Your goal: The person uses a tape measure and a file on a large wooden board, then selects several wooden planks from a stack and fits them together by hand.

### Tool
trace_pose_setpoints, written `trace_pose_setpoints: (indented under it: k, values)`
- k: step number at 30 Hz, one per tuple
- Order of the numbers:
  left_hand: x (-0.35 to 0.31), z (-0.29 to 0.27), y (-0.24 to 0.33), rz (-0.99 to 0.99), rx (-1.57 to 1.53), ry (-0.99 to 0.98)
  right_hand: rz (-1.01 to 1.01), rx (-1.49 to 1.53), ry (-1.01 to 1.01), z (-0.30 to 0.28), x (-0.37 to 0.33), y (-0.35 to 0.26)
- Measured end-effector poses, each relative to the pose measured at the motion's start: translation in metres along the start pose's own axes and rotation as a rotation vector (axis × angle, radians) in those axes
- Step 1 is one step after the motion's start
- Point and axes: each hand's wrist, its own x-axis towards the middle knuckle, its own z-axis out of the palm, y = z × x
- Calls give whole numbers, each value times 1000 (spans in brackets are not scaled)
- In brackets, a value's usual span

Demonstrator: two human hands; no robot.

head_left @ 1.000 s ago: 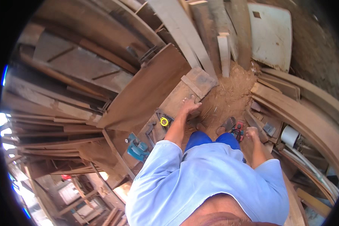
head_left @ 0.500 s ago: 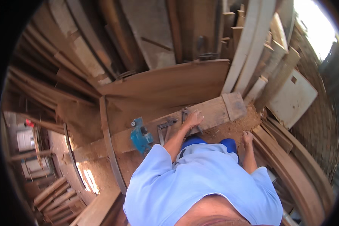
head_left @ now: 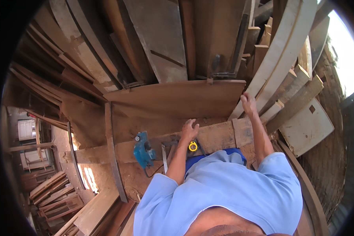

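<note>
My left hand [head_left: 190, 129] is over the thick wooden plank [head_left: 216, 131], its fingers apart and holding nothing. Just below that wrist lies a yellow and black tape measure [head_left: 192, 146]. My right hand [head_left: 248, 104] reaches up to the lower part of a tall pale board [head_left: 273, 55]. Its fingers are curled at the board's left edge, beside the corner of a brown panel [head_left: 177, 98]. A blue power planer [head_left: 142, 151] rests on the plank, left of my left forearm. Between them is a metal square [head_left: 165, 155], partly hidden by that forearm.
Many boards [head_left: 157, 39] lean upright along the far side. Shorter offcuts [head_left: 299, 84] and a white panel with a square hole [head_left: 308, 128] stand at right. A narrow upright strip [head_left: 113, 149] crosses the plank at left. Stacked timber [head_left: 55, 192] lies lower left.
My right hand has gone from a low fist at my side up to the pale board. My left hand has shifted left along the plank, and the tape measure now shows.
</note>
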Motion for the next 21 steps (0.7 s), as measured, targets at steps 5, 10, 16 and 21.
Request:
trace_pose_setpoints:
  k: [5, 10, 16, 21]
  values:
    - [0, 5, 1, -86, -23, 11, -267, 75, 49, 31, 135, -120]
    - [8, -18, -18, -116, -41, 27, -246, 2, 23, 101, 173, -154]
    - [41, -59, -32, -38, 34, 59, -153, 98, 113, 115, 158, -155]
    - [83, -97, -18, 74, 110, 129, -190, -33, 261, 111, 151, -147]
